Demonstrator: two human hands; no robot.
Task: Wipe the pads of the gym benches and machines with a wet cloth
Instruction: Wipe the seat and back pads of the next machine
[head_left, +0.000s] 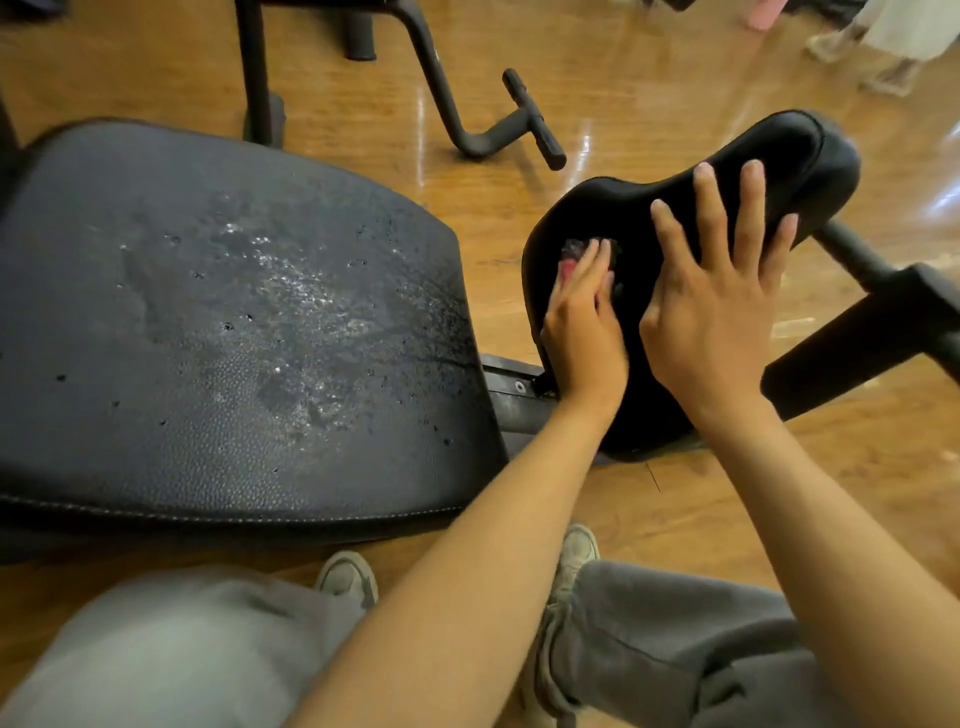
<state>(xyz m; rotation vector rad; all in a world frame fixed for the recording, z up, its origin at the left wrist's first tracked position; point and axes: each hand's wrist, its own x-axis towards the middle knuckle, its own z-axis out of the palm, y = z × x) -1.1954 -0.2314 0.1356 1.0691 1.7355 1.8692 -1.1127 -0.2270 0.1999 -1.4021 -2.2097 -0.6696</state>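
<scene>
A person's left hand (582, 332) presses a bunched cloth (587, 254) onto the seat pad (727, 156), while the right hand (722, 291) lies flat, fingers spread, bracing it; the pad's far end likely comes next.

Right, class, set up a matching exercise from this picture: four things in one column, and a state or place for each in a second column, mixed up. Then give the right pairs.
Things
1. large bench pad
2. small seat pad
3. left hand
4. right hand

States
A. spread flat, fingers open, steadying the pad
B. pressing a dark and red cloth onto the pad
C. streaked with wet patches
D. under both hands

Pairs: 1-C, 2-D, 3-B, 4-A
</scene>
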